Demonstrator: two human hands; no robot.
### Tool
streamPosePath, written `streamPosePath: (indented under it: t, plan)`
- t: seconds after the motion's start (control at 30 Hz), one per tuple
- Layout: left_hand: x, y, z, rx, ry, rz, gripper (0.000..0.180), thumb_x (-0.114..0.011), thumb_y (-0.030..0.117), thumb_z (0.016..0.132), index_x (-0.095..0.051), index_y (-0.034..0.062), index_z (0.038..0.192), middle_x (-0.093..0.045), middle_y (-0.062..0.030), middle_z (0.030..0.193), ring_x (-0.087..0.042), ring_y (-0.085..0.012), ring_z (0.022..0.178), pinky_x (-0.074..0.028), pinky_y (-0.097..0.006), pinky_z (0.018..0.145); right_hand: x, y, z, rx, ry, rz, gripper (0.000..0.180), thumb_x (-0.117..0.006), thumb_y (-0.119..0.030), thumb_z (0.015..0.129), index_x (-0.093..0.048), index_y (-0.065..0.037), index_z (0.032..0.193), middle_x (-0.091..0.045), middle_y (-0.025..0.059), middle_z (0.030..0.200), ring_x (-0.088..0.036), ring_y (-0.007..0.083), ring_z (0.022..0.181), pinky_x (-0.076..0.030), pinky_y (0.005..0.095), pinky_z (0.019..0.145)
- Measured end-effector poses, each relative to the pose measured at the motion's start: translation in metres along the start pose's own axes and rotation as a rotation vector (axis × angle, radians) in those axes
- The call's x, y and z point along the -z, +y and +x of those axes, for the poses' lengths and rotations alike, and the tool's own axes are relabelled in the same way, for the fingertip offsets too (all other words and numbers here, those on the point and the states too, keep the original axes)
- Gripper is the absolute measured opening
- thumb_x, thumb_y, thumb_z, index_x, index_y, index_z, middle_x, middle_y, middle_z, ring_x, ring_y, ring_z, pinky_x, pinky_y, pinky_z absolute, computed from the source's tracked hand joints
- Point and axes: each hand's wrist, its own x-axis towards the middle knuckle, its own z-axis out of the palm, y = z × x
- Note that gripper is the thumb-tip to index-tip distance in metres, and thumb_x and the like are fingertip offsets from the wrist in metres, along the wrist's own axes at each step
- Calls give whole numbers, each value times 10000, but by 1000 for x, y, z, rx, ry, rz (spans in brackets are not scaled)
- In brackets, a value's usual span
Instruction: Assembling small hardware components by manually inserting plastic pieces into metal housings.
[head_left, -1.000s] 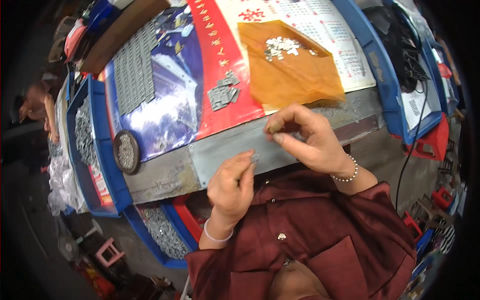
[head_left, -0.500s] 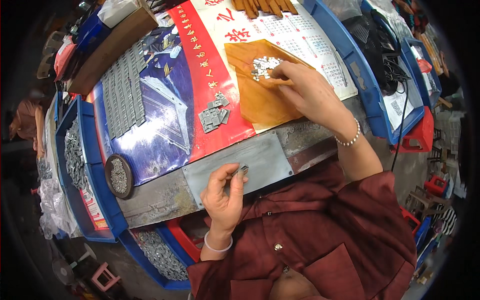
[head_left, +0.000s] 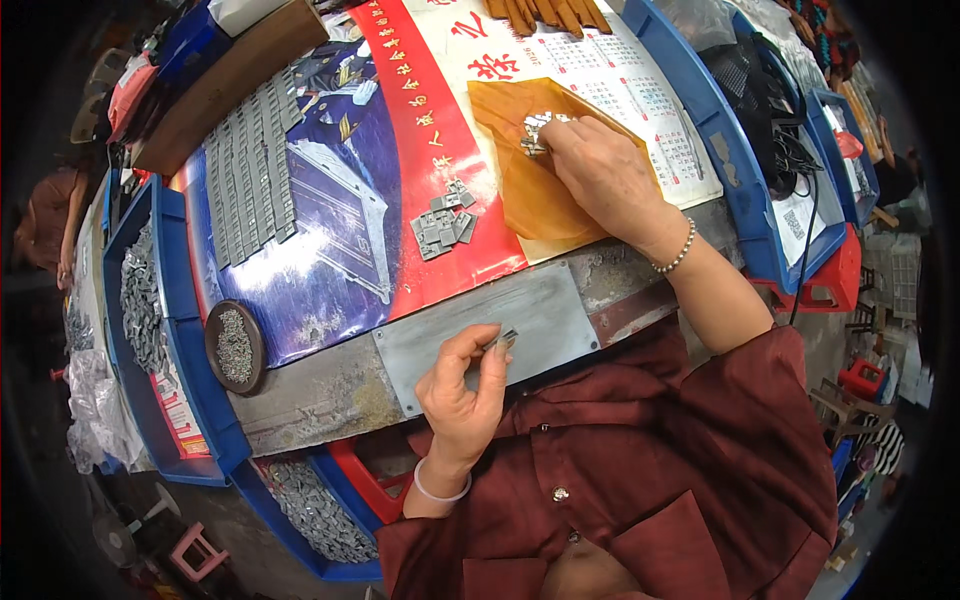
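Note:
My left hand is closed in a pinch, thumb and forefinger holding a small grey metal piece above a flat grey plate at the bench edge. Farther right, my right hand reaches down to a pile of small silvery pieces on an orange-brown sheet. Its fingers are curled together at the pile, and the fingertips are partly hidden. Between the hands and to the left, a loose cluster of flat grey pieces lies on the poster's red band.
Rows of grey pieces lie on the poster's blue part. A round dark bowl of tiny metal bits stands near a blue tray at left. Another blue tray borders the right side. Brown strips lie at the back.
My right hand has closed in on the silvery pieces, its fingers drawing together over them. The left hand keeps its pinch on the small grey piece. The whole view has shifted slightly.

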Motion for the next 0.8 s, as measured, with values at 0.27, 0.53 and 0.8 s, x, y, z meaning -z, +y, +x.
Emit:
streamPosePath:
  t: [0.27, 0.53, 0.8]
  plan:
    - [-2, 1, 1, -19, -2, 7, 169, -590, -52, 891, -563, -66, 1058, -667, -120, 886, -659, -138, 769, -543, -247, 675, 2, 6, -2, -135, 10, 150, 113, -557, -44, 835, -527, -39, 943, -606, 126, 819, -590, 297, 806, -486, 401, 665]
    - [-4, 5, 2, 21, 12, 25, 168, -590, -50, 890, -565, -62, 1055, -666, -116, 882, -654, -133, 763, -542, -246, 671, -4, 2, -3, -4, 79, -15, 115, -579, -50, 808, -535, -50, 915, -586, 99, 736, -592, 270, 732, -491, 388, 633]
    - [-5, 1, 1, -1, 42, 7, 173, -602, -52, 871, -584, -44, 1043, -668, -106, 845, -656, -134, 731, -533, -246, 648, 5, 15, -2, -422, 16, 423, 114, -616, -56, 827, -571, -5, 918, -681, 138, 852, -678, 238, 785, -516, 307, 699]
